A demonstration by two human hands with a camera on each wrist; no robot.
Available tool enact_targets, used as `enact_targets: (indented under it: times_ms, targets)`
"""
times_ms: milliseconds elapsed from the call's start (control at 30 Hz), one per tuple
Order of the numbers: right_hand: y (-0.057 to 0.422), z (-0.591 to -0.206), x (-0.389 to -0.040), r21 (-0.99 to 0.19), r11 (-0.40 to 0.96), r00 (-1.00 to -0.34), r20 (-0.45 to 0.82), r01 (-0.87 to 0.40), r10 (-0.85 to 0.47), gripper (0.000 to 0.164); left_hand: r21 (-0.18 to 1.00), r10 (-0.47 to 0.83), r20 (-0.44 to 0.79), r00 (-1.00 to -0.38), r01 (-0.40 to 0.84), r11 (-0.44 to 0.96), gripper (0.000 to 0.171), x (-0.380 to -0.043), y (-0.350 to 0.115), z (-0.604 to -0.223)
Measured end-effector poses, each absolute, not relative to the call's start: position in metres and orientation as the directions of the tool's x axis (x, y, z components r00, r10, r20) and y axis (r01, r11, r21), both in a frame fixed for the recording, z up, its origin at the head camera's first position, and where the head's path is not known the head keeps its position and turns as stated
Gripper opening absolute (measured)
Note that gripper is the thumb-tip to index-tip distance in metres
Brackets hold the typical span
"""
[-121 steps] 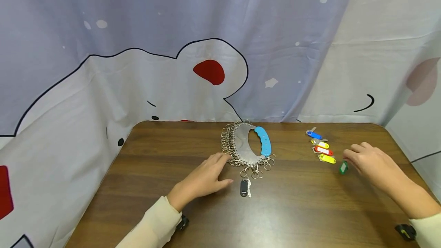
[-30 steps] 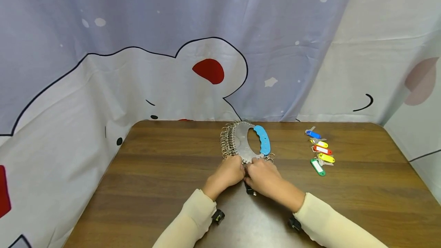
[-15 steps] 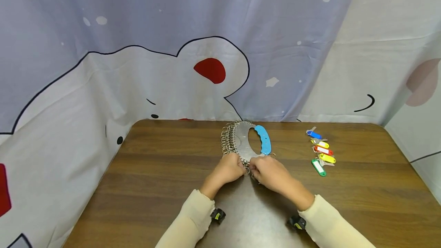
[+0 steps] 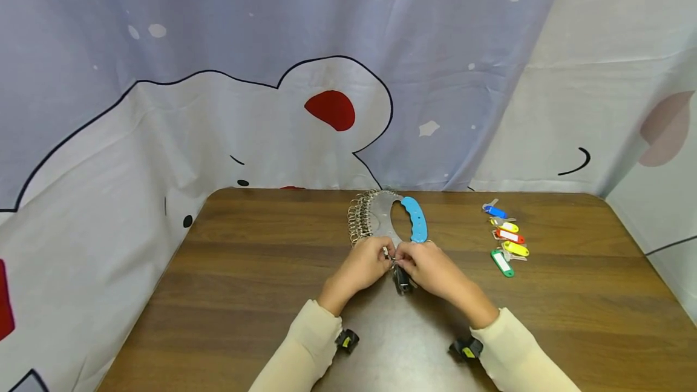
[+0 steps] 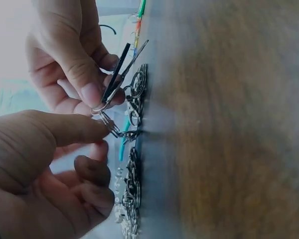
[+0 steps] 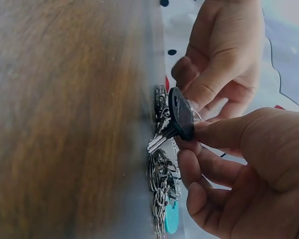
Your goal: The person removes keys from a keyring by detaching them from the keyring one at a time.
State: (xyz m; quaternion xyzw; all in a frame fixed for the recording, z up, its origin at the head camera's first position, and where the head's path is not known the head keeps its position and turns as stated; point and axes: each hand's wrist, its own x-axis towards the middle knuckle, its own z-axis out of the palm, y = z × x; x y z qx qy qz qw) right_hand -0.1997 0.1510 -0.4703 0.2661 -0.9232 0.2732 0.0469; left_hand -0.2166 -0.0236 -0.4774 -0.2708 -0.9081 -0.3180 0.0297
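A crescent-shaped metal key holder [image 4: 383, 219] with a blue handle [image 4: 416, 220] lies near the table's back edge, its outer rim lined with split rings. At its front edge my two hands meet. My left hand [image 4: 363, 264] pinches a small split ring [image 5: 107, 121] between thumb and forefinger. My right hand [image 4: 435, 266] pinches a black key tag [image 6: 181, 113] at its ring end, with a silver key [image 6: 160, 142] hanging beside it. In the head view the black tag sticks out below the fingertips. Fingers partly hide where tag and split ring join.
Right of the holder lies a column of tags with keys: blue [image 4: 495, 212], yellow [image 4: 506, 227], red [image 4: 509, 236], another yellow [image 4: 515, 248] and green [image 4: 502, 263]. A patterned curtain [image 4: 261, 132] hangs behind the wooden table [image 4: 239, 295].
The right hand laid the green tag below the others, then came to the holder. Both hands took hold at the black tag and its ring; the tag now shows again below the fingers.
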Motion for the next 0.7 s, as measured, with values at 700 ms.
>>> enact_targets:
  times_ms: [700]
  targets:
    - [0.158, -0.466, -0.204, -0.485, 0.677, -0.832, 0.298, -0.554, -0.468, 0.007, 0.561, 0.582, 0.218, -0.784, 0.588, 0.583, 0.011, -0.231, -0.028, -0.478]
